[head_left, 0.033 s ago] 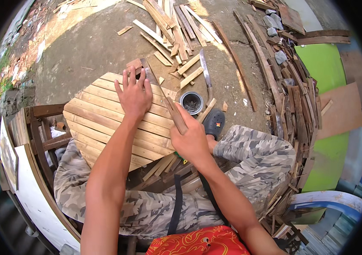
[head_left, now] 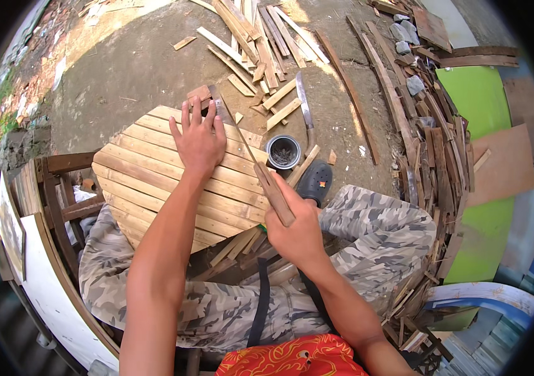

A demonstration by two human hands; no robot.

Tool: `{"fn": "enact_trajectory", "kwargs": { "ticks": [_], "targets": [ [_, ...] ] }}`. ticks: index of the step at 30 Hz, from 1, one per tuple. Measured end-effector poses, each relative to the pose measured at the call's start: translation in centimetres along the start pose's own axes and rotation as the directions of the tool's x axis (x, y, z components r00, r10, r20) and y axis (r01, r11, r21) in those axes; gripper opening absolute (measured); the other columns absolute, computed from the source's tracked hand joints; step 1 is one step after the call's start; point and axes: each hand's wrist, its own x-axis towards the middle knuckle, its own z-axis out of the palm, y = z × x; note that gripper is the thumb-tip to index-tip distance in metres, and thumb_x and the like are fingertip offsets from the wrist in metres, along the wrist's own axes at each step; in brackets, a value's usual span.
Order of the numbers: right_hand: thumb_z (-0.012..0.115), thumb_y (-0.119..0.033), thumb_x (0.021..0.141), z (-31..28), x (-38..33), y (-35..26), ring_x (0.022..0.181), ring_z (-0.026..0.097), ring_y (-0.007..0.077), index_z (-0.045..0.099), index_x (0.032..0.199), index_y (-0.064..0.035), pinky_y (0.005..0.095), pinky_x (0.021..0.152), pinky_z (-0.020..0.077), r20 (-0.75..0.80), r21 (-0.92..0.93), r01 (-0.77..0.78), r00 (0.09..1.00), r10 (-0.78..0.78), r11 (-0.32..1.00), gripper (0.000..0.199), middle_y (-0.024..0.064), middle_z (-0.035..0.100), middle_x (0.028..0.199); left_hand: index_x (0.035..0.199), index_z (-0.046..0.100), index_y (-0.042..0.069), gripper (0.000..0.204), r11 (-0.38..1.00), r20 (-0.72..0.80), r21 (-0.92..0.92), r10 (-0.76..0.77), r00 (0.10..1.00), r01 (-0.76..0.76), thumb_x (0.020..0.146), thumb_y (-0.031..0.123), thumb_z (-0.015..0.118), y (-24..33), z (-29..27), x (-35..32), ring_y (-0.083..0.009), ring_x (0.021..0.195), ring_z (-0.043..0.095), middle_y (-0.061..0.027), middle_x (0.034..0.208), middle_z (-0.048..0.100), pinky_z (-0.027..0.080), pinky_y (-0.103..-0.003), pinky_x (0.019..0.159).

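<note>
An eight-sided-looking panel of pale wooden slats (head_left: 154, 182) lies before me, over my camouflage-clad legs. My left hand (head_left: 199, 143) presses flat on its far part, fingers spread, fingertips near the far edge. Wrapped round the wooden handle of a handsaw (head_left: 273, 191) is my right hand (head_left: 295, 229), off the panel's right side. The saw's metal blade slants away to the upper left across the slat ends at the panel's right edge, its tip beyond my left fingertips. A brown wood block (head_left: 199, 94) sits by that tip.
A tin of nails (head_left: 283, 152) stands right of the panel, near a long-bladed knife (head_left: 304, 103) and a dark clog (head_left: 315, 182) on my foot. Loose wooden strips (head_left: 260, 50) lie farther off. Stacked scrap wood (head_left: 436, 150) lines the right side, beside a green board (head_left: 474, 100).
My right hand has drawn the saw back toward me and slightly right, so more of the handle is clear of the panel. My left hand stays nearly in place.
</note>
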Motion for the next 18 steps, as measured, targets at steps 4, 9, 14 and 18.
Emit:
{"fn": "enact_trajectory", "kwargs": {
  "ticks": [4, 9, 14, 18],
  "targets": [
    [0.058, 0.000, 0.088, -3.5, -5.3, -3.6, 0.080, 0.075, 0.0377, 0.046, 0.149, 0.0081, 0.0396, 0.072, 0.0571, 0.025, -0.023, 0.041, 0.999, -0.041, 0.999, 0.062, 0.0279, 0.072, 0.099, 0.141, 0.067, 0.022, 0.044, 1.000, -0.001, 0.026, 0.017, 1.000, -0.017, 0.103, 0.037, 0.051, -0.2, 0.3, 0.6, -0.0311, 0.150, 0.038, -0.0075, 0.158, 0.050, 0.016, -0.062, 0.124],
    [0.060, -0.008, 0.082, 4.6, 9.1, 1.5, 0.096, 0.066, 0.0531, 0.053, 0.140, 0.0110, 0.0521, 0.083, 0.0539, -0.063, 0.046, 0.056, 0.997, -0.053, 0.997, 0.061, 0.0345, 0.069, 0.103, 0.141, 0.067, 0.022, 0.044, 1.000, 0.019, 0.022, 0.006, 1.000, -0.006, 0.103, 0.037, 0.050, 0.1, -0.3, 0.1, -0.0311, 0.150, 0.038, -0.0077, 0.159, 0.050, 0.016, -0.062, 0.124],
    [0.062, -0.012, 0.083, 6.4, 13.4, 0.9, 0.108, 0.065, 0.0524, 0.053, 0.141, 0.0098, 0.0505, 0.098, 0.0519, -0.051, 0.006, -0.066, 0.997, 0.066, 0.998, 0.063, 0.0376, 0.067, 0.112, 0.142, 0.066, 0.022, 0.045, 1.000, 0.008, 0.022, 0.004, 1.000, -0.004, 0.104, 0.038, 0.047, 0.0, -0.6, 0.0, -0.0300, 0.151, 0.038, -0.0076, 0.159, 0.049, 0.016, -0.061, 0.125],
    [0.060, -0.005, 0.088, -0.5, -1.3, -1.3, 0.103, 0.070, 0.0470, 0.051, 0.145, 0.0067, 0.0474, 0.088, 0.0560, 0.019, 0.014, -0.099, 0.995, 0.099, 0.995, 0.060, 0.0351, 0.069, 0.108, 0.143, 0.065, 0.022, 0.046, 0.999, 0.016, 0.038, 0.010, 1.000, -0.011, 0.104, 0.038, 0.048, -0.1, -0.1, 0.1, -0.0298, 0.152, 0.037, -0.0077, 0.160, 0.048, 0.015, -0.061, 0.125]
  ]
}}
